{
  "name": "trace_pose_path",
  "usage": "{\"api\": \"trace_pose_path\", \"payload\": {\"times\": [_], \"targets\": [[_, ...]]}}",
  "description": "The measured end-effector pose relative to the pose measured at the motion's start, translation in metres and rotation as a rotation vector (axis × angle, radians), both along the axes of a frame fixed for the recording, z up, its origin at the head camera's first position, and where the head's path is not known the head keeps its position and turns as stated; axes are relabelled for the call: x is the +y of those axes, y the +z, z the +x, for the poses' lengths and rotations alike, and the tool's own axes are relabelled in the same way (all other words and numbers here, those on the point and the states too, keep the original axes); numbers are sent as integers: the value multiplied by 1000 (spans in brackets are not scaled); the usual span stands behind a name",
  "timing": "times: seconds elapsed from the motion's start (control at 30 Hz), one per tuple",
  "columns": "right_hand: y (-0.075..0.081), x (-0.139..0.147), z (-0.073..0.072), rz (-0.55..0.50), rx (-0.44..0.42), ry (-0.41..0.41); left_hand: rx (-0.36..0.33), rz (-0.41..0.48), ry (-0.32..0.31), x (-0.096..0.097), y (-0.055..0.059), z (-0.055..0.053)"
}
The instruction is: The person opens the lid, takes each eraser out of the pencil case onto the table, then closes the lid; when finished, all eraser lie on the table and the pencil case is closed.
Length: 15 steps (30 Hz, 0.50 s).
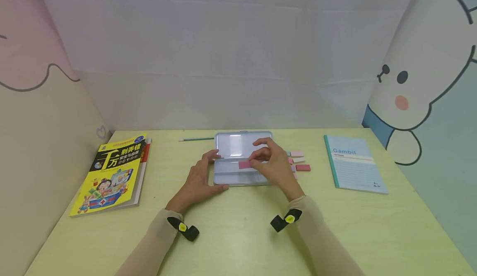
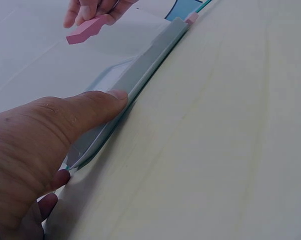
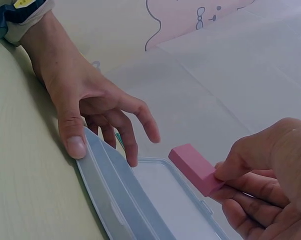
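Observation:
A pale blue pencil case (image 1: 234, 179) lies unfolded on the table, its lid leaning back toward the wall. My left hand (image 1: 199, 176) holds the case at its left end, thumb against the front rim and fingers spread around the far corner. Between thumb and fingertips my right hand (image 1: 276, 164) pinches a pink rectangular eraser (image 3: 193, 169). In the head view the eraser overlaps the tray; both wrist views show it raised above the case. Partly behind the right hand, several pink and white erasers (image 1: 303, 167) lie beside the case's right end.
A green pencil (image 1: 196, 139) lies behind the case at its left. Farther left, a yellow book (image 1: 112, 181) is stacked on another book. A light blue notebook (image 1: 355, 164) lies on the right. A white wall (image 1: 238, 61) rises along the table's back edge.

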State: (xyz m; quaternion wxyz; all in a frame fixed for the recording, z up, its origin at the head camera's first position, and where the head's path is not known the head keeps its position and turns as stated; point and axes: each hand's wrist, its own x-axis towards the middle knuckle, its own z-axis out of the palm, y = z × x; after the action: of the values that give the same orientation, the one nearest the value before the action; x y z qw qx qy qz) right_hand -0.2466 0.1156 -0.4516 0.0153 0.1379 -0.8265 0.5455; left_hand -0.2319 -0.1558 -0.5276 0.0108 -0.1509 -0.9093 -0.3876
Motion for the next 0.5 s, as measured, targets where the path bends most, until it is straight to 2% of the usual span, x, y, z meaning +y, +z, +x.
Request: {"api": "trace_pose_path", "payload": {"times": [0.13,0.37,0.5], "targets": [[3,11,-5,1,-51,43,2,6,-1,-1,0,1],[10,34,-11,69,-140,96,9,1,0,0,1,1],[13,45,-14,59,-188,126,-4,1,6,0,3,1]]}}
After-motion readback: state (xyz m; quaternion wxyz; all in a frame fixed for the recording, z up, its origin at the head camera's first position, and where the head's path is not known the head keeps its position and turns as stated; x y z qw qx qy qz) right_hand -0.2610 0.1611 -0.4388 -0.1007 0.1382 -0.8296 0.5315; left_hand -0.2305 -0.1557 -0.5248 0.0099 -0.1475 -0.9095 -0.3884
